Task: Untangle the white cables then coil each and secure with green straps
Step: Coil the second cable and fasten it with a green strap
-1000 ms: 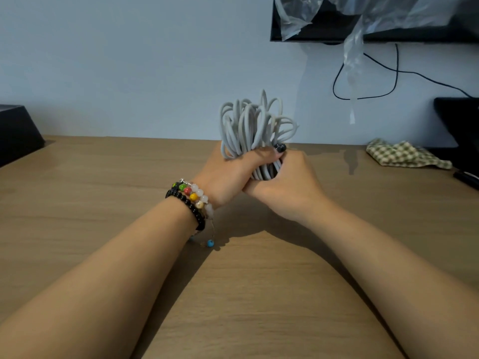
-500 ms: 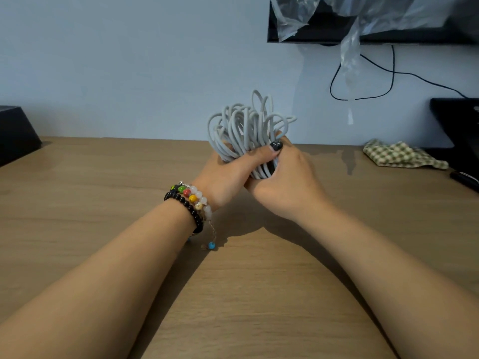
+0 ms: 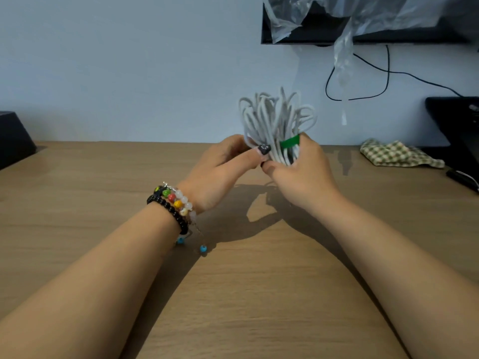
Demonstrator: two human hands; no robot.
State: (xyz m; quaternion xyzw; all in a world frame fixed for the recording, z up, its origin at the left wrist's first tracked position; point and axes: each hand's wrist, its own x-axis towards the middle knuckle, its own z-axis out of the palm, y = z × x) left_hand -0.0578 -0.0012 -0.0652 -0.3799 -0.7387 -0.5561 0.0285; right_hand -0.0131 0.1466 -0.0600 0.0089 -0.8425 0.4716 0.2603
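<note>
Above the table, centre of view: both hands raised over the light-brown wooden tabletop (image 3: 233,294), holding one bundle between them.
Bundle: coiled white cable (image 3: 276,120), folded into many long loops; the loop ends fan upward and outward, the gathered lower part sits between the two hands, clear of the table.
Strap: narrow green strap (image 3: 289,143) lying across the gathered part of the cable, on its right side, just under the right fingertips.
Left hand: left hand (image 3: 220,172) on the bundle's left side; the thumb, with a dark-painted nail, presses against the cable near the middle, the fingers curled behind it.
Right hand: right hand (image 3: 303,174) wrapped round the bundle from the right, fingers curled over cable and strap, thumb tip meeting the lower edge of the bundle.
Wrist: multicoloured and black bead bracelets (image 3: 173,206) on the left wrist, a blue bead dangling below.
Right rear of table: crumpled green-and-cream checked cloth (image 3: 396,154) lying near the wall.
Left edge: dark angular box (image 3: 13,138), partly out of view.
Wall, upper right: black mounted screen (image 3: 363,29) draped with clear plastic film (image 3: 342,60); thin black wire (image 3: 363,97) looping beneath it.
</note>
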